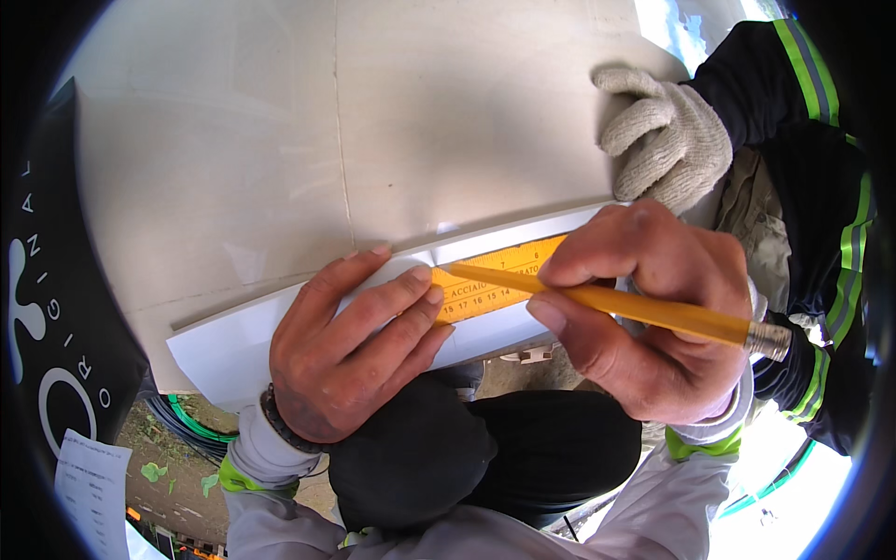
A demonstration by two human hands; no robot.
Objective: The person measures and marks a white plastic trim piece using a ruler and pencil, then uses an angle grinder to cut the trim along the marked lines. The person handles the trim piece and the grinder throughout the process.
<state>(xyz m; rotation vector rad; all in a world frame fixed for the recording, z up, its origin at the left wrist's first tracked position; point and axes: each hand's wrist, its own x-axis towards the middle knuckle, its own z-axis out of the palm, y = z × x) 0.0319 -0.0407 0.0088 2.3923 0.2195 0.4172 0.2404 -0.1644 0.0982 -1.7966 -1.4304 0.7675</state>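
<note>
A yellow pencil (644,306) with a metal end is pinched between the thumb and fingers of my right hand (667,299). Its point meets the white strip at the upper edge of a yellow ruler (495,297), close to my left fingertips. My left hand (359,355), fingers stretched out side by side, presses down on the ruler's left part and on the strip. The long white strip (229,341) lies slantwise along the near edge of a beige tiled surface. My right hand hides the ruler's far right part.
Another person's gloved hand (667,140) rests on the tiled surface (233,168) at the strip's right end. That person's dark sleeve (756,84) has reflective bands. A black printed panel (75,271), a paper sheet (91,485) and coiled cables (191,425) are at left.
</note>
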